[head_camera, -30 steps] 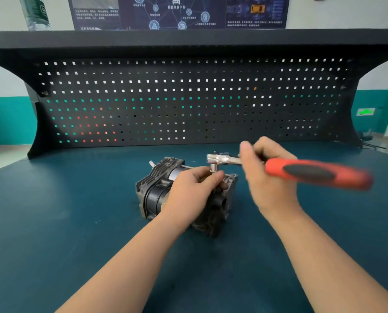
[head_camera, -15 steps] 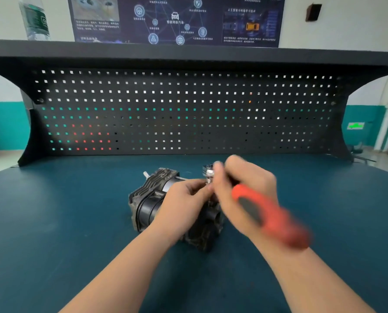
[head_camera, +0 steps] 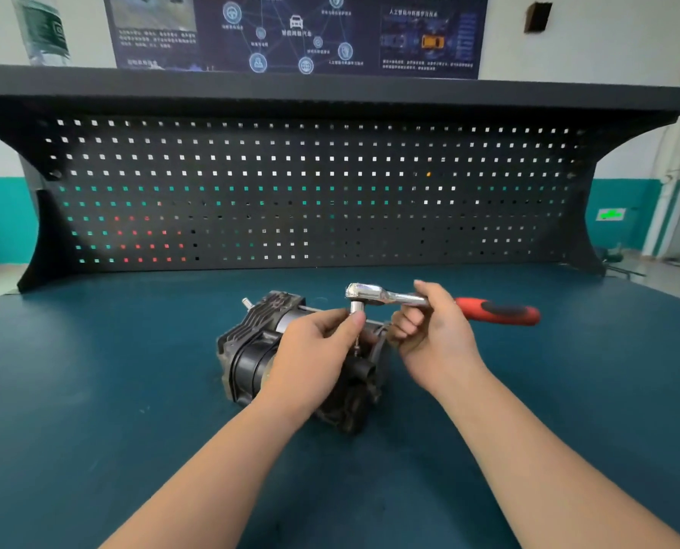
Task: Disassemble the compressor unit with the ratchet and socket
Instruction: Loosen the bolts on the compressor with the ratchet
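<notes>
A dark grey compressor unit (head_camera: 251, 350) with cooling fins lies on the blue bench top (head_camera: 93, 390), partly hidden behind my hands. My left hand (head_camera: 314, 350) lies over its top and pinches the small silver socket (head_camera: 356, 307) under the ratchet head with thumb and fingers. The ratchet (head_camera: 386, 295) has a chrome head and a red and black handle (head_camera: 497, 310) that points right. My right hand (head_camera: 429, 330) grips the chrome shaft just behind the head. A thin bolt shank shows below the socket, above the compressor.
A black pegboard back panel (head_camera: 330, 192) rises behind the bench, with a dark shelf (head_camera: 330, 89) on top. A water bottle (head_camera: 41, 29) stands on the shelf at far left. A poster hangs on the wall above.
The ratchet handle swung toward me and then back out to the right. The socket and head now sit a little higher above the compressor. My left hand stayed at the socket.
</notes>
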Demonstrator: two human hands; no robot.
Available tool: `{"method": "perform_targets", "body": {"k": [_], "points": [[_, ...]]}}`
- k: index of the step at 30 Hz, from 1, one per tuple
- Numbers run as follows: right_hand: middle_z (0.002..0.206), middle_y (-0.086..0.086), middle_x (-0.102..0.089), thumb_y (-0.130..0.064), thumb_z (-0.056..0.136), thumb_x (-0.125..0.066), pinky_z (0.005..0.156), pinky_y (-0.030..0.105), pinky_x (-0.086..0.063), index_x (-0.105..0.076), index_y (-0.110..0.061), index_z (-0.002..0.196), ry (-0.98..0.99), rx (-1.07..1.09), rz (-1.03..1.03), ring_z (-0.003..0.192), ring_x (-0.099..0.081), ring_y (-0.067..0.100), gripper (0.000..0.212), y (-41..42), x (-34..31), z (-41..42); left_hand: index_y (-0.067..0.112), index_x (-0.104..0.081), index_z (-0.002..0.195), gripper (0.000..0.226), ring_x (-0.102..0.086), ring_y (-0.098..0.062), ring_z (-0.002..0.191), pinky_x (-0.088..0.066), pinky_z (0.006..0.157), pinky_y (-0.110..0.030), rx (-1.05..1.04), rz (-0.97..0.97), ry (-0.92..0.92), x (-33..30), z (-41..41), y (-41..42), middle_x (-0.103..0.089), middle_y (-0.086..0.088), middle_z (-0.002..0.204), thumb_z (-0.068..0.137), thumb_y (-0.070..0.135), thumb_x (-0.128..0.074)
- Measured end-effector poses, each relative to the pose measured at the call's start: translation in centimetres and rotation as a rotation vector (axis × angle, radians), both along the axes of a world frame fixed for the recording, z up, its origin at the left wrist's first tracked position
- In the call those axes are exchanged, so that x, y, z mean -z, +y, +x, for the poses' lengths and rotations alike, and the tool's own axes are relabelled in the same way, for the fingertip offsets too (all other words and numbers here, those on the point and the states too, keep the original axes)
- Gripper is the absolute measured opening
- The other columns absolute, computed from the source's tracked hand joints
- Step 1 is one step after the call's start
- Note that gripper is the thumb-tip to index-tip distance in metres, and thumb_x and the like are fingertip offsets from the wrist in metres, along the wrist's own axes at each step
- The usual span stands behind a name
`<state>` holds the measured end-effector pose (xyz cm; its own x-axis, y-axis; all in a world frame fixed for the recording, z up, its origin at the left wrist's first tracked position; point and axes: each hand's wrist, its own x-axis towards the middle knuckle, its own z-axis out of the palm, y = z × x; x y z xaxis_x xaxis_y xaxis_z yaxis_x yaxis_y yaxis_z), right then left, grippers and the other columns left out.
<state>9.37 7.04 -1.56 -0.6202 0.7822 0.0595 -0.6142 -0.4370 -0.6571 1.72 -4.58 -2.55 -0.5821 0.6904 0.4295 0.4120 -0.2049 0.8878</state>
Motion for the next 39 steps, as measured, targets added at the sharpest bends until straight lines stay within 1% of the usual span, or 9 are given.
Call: {"method": "perform_targets", "body": {"k": [4, 8, 10, 20, 24, 30, 32, 36, 39], "points": [[0.045, -0.011, -0.031, -0.021, 0.088, -0.053, 0.046, 0.019, -0.027, -0.032, -0.024, 0.058, -0.128, 0.475, 0.715, 0.042, -0.029, 0.005, 0.036, -2.4, -1.1, 0.9, 0.021, -0.071, 0.092, 0.020, -0.066, -0.002, 0.075, -0.050, 0.067, -0.014, 0.112, -0.030, -0.026, -0.3, -0.5, -0.2, -0.075, 0.008, 0.083, 0.096, 0.020, -0.051], [0.058, -0.009, -0.025, -0.012, 0.077, -0.061, 0.050, 0.020, -0.028, -0.032, -0.029, 0.064, -0.157, 0.935, 1.670, 0.054, -0.024, 0.007, 0.036, -5.5, -1.1, 0.9, 0.024, -0.062, 0.055, 0.042, -0.050, 0.003, 0.052, -0.036, 0.045, -0.006, -0.061, -0.046, 0.114, 0.0, -0.5, -0.1, -0.058, 0.017, 0.047, 0.093, 0.010, -0.050], [0.059, -0.007, -0.022, -0.002, 0.071, -0.065, 0.048, 0.026, -0.027, -0.030, -0.030, 0.067, -0.119, 1.042, 1.813, 0.055, -0.022, 0.013, 0.045, -5.9, -0.8, 0.5, 0.020, -0.054, 0.052, 0.044, -0.049, -0.005, 0.057, -0.036, 0.043, -0.009, -0.133, -0.044, 0.117, 0.3, -0.7, 0.0, -0.054, 0.013, 0.045, 0.096, 0.017, -0.048], [0.042, -0.005, -0.036, -0.020, 0.089, -0.062, 0.041, 0.018, -0.023, -0.052, -0.015, 0.066, -0.090, 0.000, -0.089, 0.035, -0.027, 0.007, 0.025, 0.3, -0.4, -0.5, 0.014, -0.072, 0.076, 0.020, -0.061, -0.003, 0.062, -0.050, 0.066, -0.018, -0.069, 0.013, -0.015, 0.1, 0.0, 0.4, -0.073, 0.004, 0.070, 0.090, 0.024, -0.062], [0.044, -0.008, -0.041, -0.016, 0.089, -0.062, 0.037, 0.017, -0.025, -0.048, -0.017, 0.066, -0.040, 0.183, 0.105, 0.036, -0.032, 0.005, 0.027, -0.6, -1.1, -0.5, 0.013, -0.073, 0.080, 0.021, -0.066, -0.006, 0.068, -0.054, 0.067, -0.019, 0.022, -0.038, -0.061, 0.0, -0.5, 0.3, -0.075, 0.002, 0.077, 0.092, 0.022, -0.059], [0.050, -0.004, -0.026, -0.028, 0.082, -0.068, 0.042, 0.030, -0.027, -0.028, -0.016, 0.055, -0.131, 0.913, 1.544, 0.049, -0.026, 0.013, 0.050, -5.9, -1.7, 0.5, 0.021, -0.063, 0.081, 0.007, -0.055, -0.001, 0.049, -0.040, 0.044, -0.010, -0.232, -0.123, 0.249, 0.6, -0.9, 0.8, -0.067, 0.002, 0.062, 0.087, 0.023, -0.060], [0.052, 0.000, -0.026, -0.030, 0.084, -0.067, 0.042, 0.029, -0.026, -0.030, -0.017, 0.056, -0.126, 0.934, 1.664, 0.049, -0.026, 0.020, 0.048, -6.2, -1.3, 0.7, 0.014, -0.056, 0.087, 0.009, -0.052, -0.002, 0.046, -0.036, 0.040, -0.010, -0.347, -0.185, 0.347, 0.7, -0.9, 0.6, -0.063, 0.005, 0.059, 0.089, 0.023, -0.056], [0.046, -0.003, -0.051, -0.030, 0.081, -0.067, 0.047, 0.016, -0.036, -0.055, -0.015, 0.050, -0.221, 0.673, 1.021, 0.043, -0.044, 0.003, 0.036, -4.1, -1.6, 1.8, 0.021, -0.066, 0.067, 0.020, -0.055, 0.010, 0.050, -0.039, 0.050, -0.003, -0.094, 0.040, 0.088, 0.4, -0.2, 0.2, -0.067, 0.015, 0.056, 0.085, 0.014, -0.066], [0.045, -0.005, -0.048, -0.022, 0.087, -0.066, 0.036, 0.015, -0.029, -0.062, -0.015, 0.061, -0.097, 0.225, 0.110, 0.034, -0.037, 0.004, 0.027, -1.3, -1.5, 1.4, 0.017, -0.071, 0.075, 0.005, -0.062, 0.001, 0.063, -0.047, 0.063, -0.011, -0.047, 0.058, -0.038, 0.3, 0.0, 0.4, -0.074, 0.004, 0.071, 0.080, 0.019, -0.073]]}}
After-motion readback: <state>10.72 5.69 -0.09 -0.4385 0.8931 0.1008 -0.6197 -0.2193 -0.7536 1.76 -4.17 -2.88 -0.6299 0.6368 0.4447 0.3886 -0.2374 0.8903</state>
